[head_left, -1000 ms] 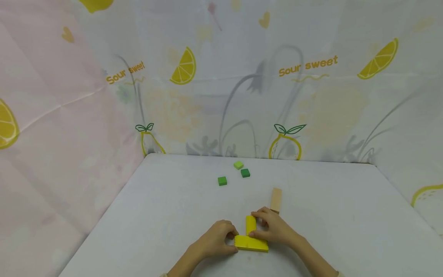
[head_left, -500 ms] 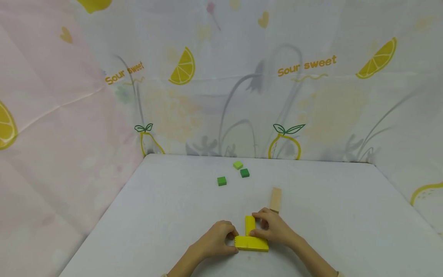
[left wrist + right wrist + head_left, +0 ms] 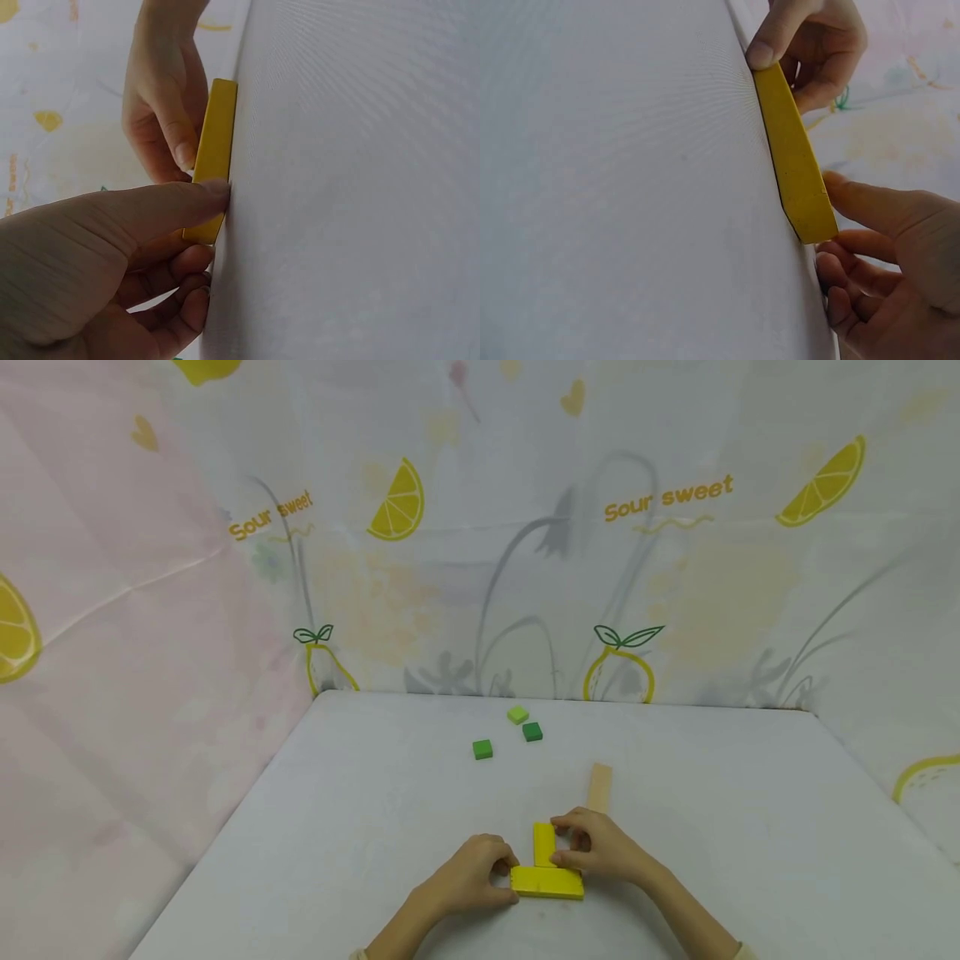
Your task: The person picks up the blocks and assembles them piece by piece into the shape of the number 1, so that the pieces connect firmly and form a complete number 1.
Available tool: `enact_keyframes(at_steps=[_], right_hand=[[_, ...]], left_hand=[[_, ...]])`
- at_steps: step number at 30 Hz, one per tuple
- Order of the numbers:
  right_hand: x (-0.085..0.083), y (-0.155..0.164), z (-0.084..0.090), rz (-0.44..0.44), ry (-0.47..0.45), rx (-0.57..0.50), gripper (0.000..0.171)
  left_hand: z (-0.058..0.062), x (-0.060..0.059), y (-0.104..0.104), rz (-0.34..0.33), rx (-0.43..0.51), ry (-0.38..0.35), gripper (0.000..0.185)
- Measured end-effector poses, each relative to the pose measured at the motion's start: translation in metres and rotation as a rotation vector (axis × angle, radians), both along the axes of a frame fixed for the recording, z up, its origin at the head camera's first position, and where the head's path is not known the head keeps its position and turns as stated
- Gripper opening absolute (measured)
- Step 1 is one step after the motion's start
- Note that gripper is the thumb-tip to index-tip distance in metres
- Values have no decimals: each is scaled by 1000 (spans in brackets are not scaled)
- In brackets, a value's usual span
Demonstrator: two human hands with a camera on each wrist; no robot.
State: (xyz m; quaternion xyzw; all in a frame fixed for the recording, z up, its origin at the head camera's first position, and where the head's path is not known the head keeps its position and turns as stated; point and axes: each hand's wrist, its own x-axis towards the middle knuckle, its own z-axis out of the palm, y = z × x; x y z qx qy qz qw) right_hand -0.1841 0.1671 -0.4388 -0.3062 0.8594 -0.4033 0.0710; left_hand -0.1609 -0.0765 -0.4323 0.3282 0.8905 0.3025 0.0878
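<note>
Two yellow blocks lie flat on the white table near its front edge, meeting in an upside-down T. The crosswise yellow block is the nearer one. My left hand pinches its left end, thumb on the near side and fingers curled behind, as the left wrist view shows. The second yellow block points away from me. My right hand holds it from the right, between forefinger and thumb. In the right wrist view only the crosswise block shows, edge-on.
A pale wooden plank lies just beyond my right hand. Three small green cubes sit farther back at the centre. Lemon-print cloth walls close in the table at the back and both sides.
My right hand has slid slightly away from me along the second yellow block, uncovering more of the wooden plank. The left hand and crosswise block stay put.
</note>
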Motion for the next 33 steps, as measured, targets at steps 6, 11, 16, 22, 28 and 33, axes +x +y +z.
enact_keyframes(at_steps=[6,11,16,22,28,33], right_hand=[[0,-1,2,1,0,-4,48],[-2,-2,6,-1,-10,23,49],[-5,-2,8,2,-3,54,49],[-12,-2,8,8,22,76,49],[-25,-2,8,0,37,91,48],[-33,1,8,17,68,83,48]], left_hand=[[-1,-1,0,10,-4,-7,25],[0,-2,2,28,-15,-14,25],[2,-4,4,25,-36,0,25],[4,-9,4,27,-72,26,27],[4,-21,6,33,-71,32,27],[3,-29,9,33,-60,47,27]])
